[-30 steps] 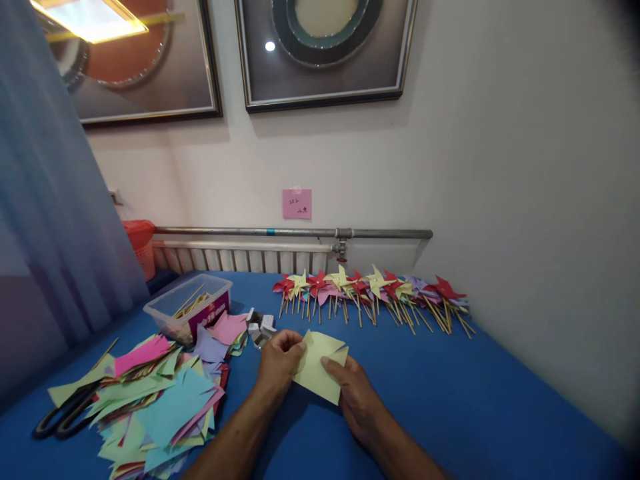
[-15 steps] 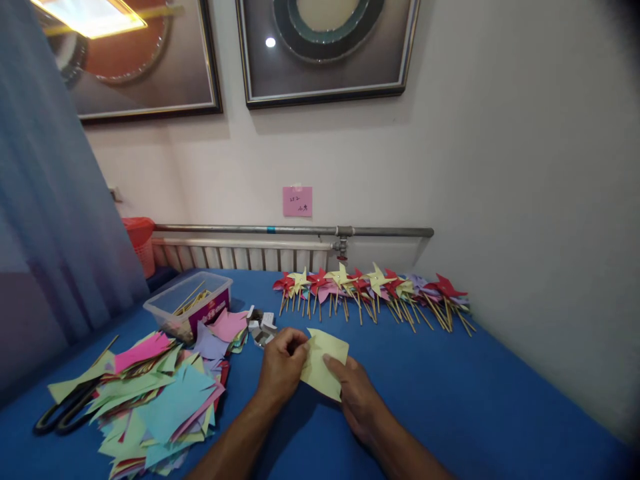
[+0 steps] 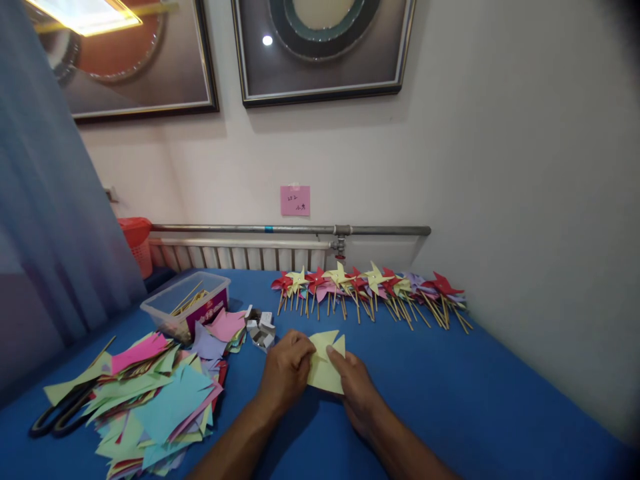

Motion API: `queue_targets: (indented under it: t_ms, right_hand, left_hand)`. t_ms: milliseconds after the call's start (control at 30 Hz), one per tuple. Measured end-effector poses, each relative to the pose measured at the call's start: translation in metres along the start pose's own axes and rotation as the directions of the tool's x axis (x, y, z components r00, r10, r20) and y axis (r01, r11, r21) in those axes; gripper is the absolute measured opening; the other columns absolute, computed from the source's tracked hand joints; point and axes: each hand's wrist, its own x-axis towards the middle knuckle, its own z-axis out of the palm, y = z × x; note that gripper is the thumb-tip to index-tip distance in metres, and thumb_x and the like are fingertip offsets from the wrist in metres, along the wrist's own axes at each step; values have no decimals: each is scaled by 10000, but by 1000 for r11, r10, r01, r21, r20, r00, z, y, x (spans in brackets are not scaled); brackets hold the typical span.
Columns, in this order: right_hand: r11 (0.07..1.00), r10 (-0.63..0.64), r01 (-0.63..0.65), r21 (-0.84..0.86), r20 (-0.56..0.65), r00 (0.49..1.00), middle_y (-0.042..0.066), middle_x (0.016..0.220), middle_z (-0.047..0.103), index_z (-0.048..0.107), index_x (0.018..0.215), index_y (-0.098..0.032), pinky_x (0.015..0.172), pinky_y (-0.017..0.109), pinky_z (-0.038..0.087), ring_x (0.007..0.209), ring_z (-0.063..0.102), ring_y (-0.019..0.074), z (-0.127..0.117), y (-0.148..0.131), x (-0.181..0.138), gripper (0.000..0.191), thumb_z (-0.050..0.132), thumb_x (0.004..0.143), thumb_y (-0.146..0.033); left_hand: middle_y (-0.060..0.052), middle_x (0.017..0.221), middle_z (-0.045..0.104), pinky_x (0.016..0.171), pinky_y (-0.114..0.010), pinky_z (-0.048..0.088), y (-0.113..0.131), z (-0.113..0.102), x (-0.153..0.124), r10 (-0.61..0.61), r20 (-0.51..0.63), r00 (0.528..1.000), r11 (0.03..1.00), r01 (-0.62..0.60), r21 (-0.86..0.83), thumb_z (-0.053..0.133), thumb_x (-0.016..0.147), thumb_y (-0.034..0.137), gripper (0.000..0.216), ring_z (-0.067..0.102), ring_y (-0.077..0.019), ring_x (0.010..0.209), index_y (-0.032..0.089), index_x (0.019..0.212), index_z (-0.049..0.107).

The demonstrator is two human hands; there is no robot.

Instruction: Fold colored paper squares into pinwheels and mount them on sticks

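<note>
Lying at the left of the blue bench (image 3: 450, 400), black-handled scissors (image 3: 75, 397) adjoin a loose pile of coloured paper (image 3: 170, 407). Behind the pile, a clear plastic box (image 3: 213, 311) contains thin sticks (image 3: 189, 302); small open cartons (image 3: 263, 327) sit to its right. The left hand (image 3: 287, 367) has its grip closed in a pinch on the left edge of a pale yellow sheet (image 3: 325, 373), positioned above the bench between both hands. The right hand (image 3: 357, 390) clamps the sheet's right side, thumb on the face. Farther back, paper pinwheels (image 3: 373, 280) lie in a row.
</note>
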Motion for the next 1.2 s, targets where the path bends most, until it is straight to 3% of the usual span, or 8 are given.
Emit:
queue_targets:
  t_ms: [333, 433, 500, 567, 667, 767, 967, 1200]
  right_hand:
    - [999, -26, 26, -25, -2, 1000, 95, 847, 792, 720, 1033, -136, 621, 295, 552, 744, 744, 250, -4, 6, 7, 455, 826, 679, -400]
    - [998, -53, 51, -37, -56, 997, 92, 853, 797, 724, 1021, -137, 625, 305, 555, 730, 746, 253, -6, 8, 12, 454, 827, 657, -387]
    - [996, -77, 72, -59, -75, 994, 91, 855, 802, 734, 1003, -142, 640, 317, 563, 728, 749, 260, -7, 7, 15, 449, 831, 646, -396]
    - [992, -106, 100, -77, -73, 992, 89, 851, 805, 742, 989, -146, 669, 333, 574, 736, 753, 267, -8, 6, 16, 444, 833, 644, -411]
    - [988, -129, 125, -91, -42, 991, 84, 857, 806, 741, 1012, -149, 712, 349, 583, 761, 758, 272, -8, 5, 15, 461, 832, 657, -429]
    - [984, -120, 118, -131, -10, 993, 85, 864, 805, 738, 1045, -140, 697, 339, 574, 762, 755, 267, -8, 6, 13, 478, 826, 685, -443]
    - [975, -119, 121, -186, 22, 993, 84, 882, 801, 744, 1076, -135, 657, 312, 540, 752, 739, 248, -8, 7, 10, 490, 814, 714, -458]
    - [973, -117, 123, -193, 40, 992, 86, 843, 792, 749, 1048, -126, 668, 324, 545, 717, 722, 236, -10, 11, 14, 519, 839, 679, -479]
  left_hand:
    - [-78, 878, 667, 711, -259, 454, 2, 2, -3, 149, 32, 988, 960, -153, 236, 483, 911, 96, 246, 608, -159, 792, 181, 852, 707]
    - [-85, 955, 676, 768, -280, 470, 8, -3, -1, 75, 34, 997, 990, -78, 116, 531, 893, 145, 183, 622, -169, 845, 183, 924, 708]
    - [-75, 946, 675, 770, -287, 466, 10, -7, 2, -73, 10, 997, 997, 73, 11, 557, 885, 197, 158, 621, -170, 835, 177, 937, 704]
    - [-51, 841, 662, 710, -280, 441, 10, -8, 5, -284, 17, 959, 954, 284, -101, 571, 874, 267, 161, 597, -164, 761, 170, 869, 700]
    - [-11, 647, 598, 603, -265, 377, 4, -4, 10, -554, 173, 814, 747, 578, -329, 611, 810, 401, 258, 526, -144, 615, 161, 730, 659]
    - [28, 539, 526, 532, -246, 311, 0, 3, 10, -618, 355, 702, 508, 701, -501, 688, 696, 485, 331, 428, -108, 506, 166, 666, 605]
    - [33, 528, 534, 516, -223, 325, -1, 9, 8, -649, 384, 656, 355, 708, -610, 820, 540, 399, 369, 432, -82, 486, 169, 588, 536]
    - [26, 514, 557, 494, -223, 340, -5, 11, 8, -674, 387, 630, 321, 721, -614, 815, 538, 366, 340, 458, -88, 466, 171, 583, 540]
